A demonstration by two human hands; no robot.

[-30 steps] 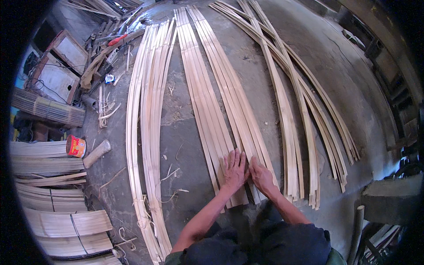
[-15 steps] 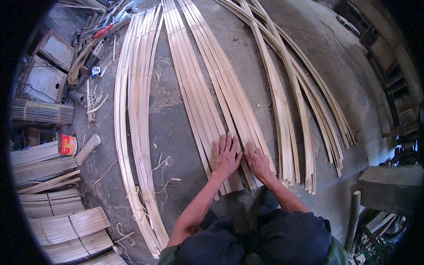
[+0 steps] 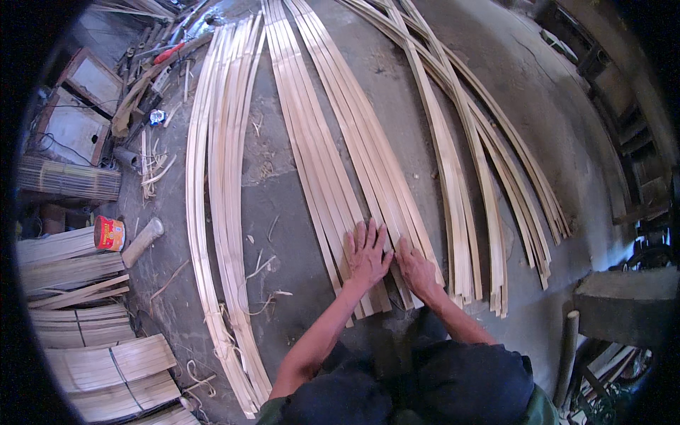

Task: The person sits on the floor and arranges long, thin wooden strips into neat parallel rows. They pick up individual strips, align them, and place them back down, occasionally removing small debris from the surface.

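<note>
Two long rows of pale, flat bamboo strips run from the far side toward me. My left hand lies flat with fingers spread over the near end of the left row. Just right of it, my right hand is at the near end of the right row. Its fingers are bent in at that row's left edge and appear to grip strips there; the fingertips are partly hidden. A narrow gap separates the two rows, and their near ends are uneven.
More strips lie to the left, tied near their close end. Crossing strips spread out on the right. Tied slat stacks, a red tin and a short wooden cylinder stand at left. A concrete block is at right.
Strips in the right row now lie closer together near my right hand. Both hands stay at nearly the same place on the rows; the whole view has shifted slightly.
</note>
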